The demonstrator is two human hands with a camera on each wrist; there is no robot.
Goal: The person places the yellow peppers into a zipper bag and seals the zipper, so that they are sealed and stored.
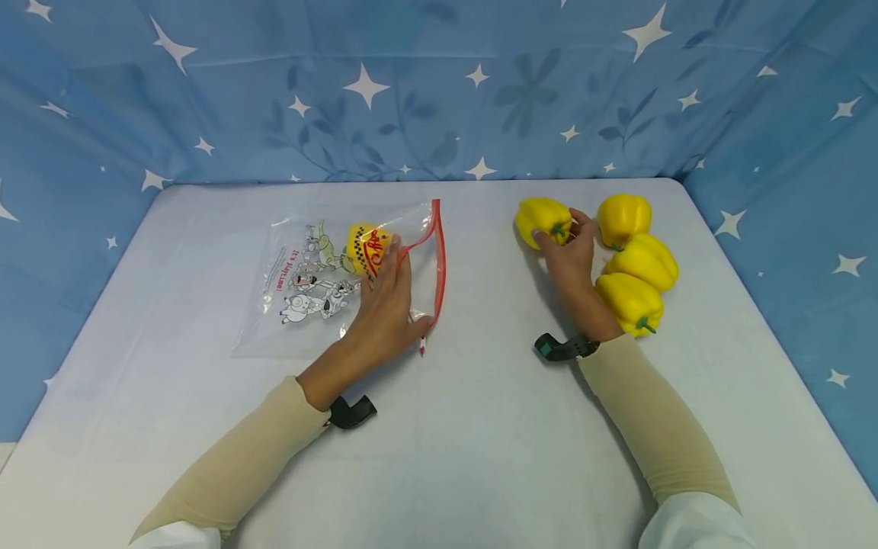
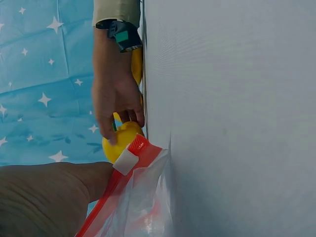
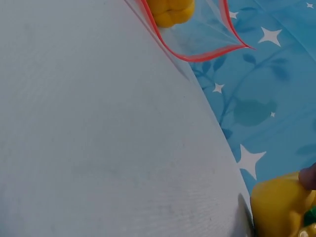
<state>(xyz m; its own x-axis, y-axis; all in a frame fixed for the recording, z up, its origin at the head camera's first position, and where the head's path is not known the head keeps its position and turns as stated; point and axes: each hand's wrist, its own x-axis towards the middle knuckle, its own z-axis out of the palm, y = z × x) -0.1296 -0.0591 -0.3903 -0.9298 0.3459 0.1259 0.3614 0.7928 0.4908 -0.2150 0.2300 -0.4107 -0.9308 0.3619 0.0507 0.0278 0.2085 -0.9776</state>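
On the left lies a clear zip bag point(image 1: 315, 252) with cartoon print and a red zip edge, its mouth facing right and partly parted. A yellow bell pepper point(image 1: 360, 240) shows through the bag under red lettering. My left hand point(image 1: 387, 305) holds the bag by its mouth, fingers over the upper layer and thumb by the white slider point(image 2: 126, 162). At the back right, my right hand point(image 1: 572, 252) grips another yellow bell pepper point(image 1: 538, 217) near its green stem, thumb and fingers around that end. The same pepper point(image 3: 276, 205) fills the right wrist view's lower corner.
Three more yellow peppers sit close together right of my right hand: one at the back point(image 1: 624, 217), one in the middle point(image 1: 645, 261), one in front point(image 1: 629, 301) beside my wrist. A blue star-patterned curtain point(image 1: 411, 91) borders the white table point(image 1: 480, 427).
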